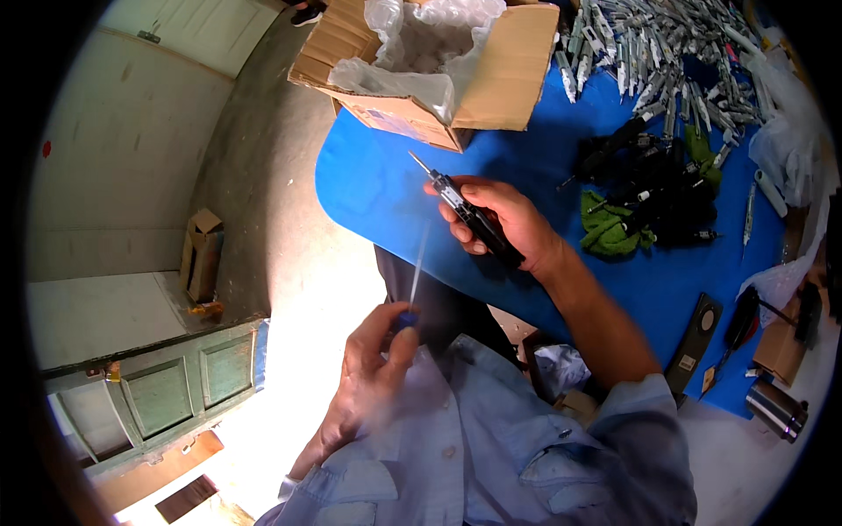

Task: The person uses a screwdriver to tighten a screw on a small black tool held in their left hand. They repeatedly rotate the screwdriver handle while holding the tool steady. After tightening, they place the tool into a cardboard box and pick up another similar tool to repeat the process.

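Note:
My right hand point(504, 219) grips a black handheld tool point(478, 219) over the blue tabletop. The tool's upper part shows a silver mechanism, and a thin metal tip points up and to the left; its exact kind I cannot make out. Lower and to the left, in front of my shirt, my left hand point(373, 355) is closed round the blue handle of a screwdriver point(417, 276). Its slim shaft points upward, smeared by motion, and is apart from the black tool.
An opened cardboard box point(500, 83) with clear plastic lining sits at the table's far edge. Beyond my right hand lie a heap of silver parts point(658, 53), several black tools point(658, 188) and a green cloth point(605, 228). A metal cylinder point(776, 410) is at right.

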Tool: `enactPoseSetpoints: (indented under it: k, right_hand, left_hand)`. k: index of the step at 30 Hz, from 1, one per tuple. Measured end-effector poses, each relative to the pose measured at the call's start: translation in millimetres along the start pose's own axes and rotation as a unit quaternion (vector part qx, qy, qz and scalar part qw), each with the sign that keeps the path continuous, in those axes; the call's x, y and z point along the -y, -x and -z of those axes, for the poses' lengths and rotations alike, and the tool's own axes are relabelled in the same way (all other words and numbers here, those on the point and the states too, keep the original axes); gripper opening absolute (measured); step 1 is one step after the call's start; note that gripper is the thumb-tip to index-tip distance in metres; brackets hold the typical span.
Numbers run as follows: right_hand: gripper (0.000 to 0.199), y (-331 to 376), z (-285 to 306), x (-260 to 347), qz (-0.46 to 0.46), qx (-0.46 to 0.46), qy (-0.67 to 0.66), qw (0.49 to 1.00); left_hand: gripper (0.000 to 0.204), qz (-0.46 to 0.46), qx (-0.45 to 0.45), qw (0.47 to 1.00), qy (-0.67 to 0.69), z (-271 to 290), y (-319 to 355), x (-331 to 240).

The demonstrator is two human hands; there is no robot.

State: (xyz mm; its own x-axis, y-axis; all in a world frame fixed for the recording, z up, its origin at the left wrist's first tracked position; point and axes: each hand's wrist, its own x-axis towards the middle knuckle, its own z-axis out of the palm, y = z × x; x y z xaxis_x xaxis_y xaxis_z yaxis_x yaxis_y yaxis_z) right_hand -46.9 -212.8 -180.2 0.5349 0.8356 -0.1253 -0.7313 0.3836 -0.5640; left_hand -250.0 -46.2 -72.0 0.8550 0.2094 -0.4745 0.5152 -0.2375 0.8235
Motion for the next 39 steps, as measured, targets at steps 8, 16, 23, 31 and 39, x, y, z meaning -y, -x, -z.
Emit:
enactPoseSetpoints:
  k: [8, 16, 23, 31, 39]
  right_hand:
    - [0.045, 4.2, -4.8, -0.1, 0.012, 0.011, 0.069, 0.997]
    - [0.044, 7.2, -11.3, -3.3, 0.012, -0.003, 0.100, 0.995]
    - [0.043, 8.5, -13.1, -2.9, 0.009, -0.009, 0.096, 0.995]
    - [0.042, 8.1, -10.2, -4.3, 0.011, -0.012, 0.084, 0.996]
    - [0.040, 7.4, -8.9, -5.6, 0.017, -0.012, 0.061, 0.998]
  left_hand:
    - [0.037, -0.068, -0.021, 0.993, -0.091, -8.8, 4.2, 12.3]
    - [0.038, -0.116, -0.097, 0.987, -0.055, -11.2, 9.3, 22.6]
    - [0.036, -0.211, -0.119, 0.963, -0.118, -8.3, 8.7, 27.1]
    - [0.038, -0.232, -0.132, 0.951, -0.156, -4.4, 6.0, 23.6]
    - [0.038, -0.250, -0.133, 0.946, -0.156, -3.6, 3.0, 30.5]
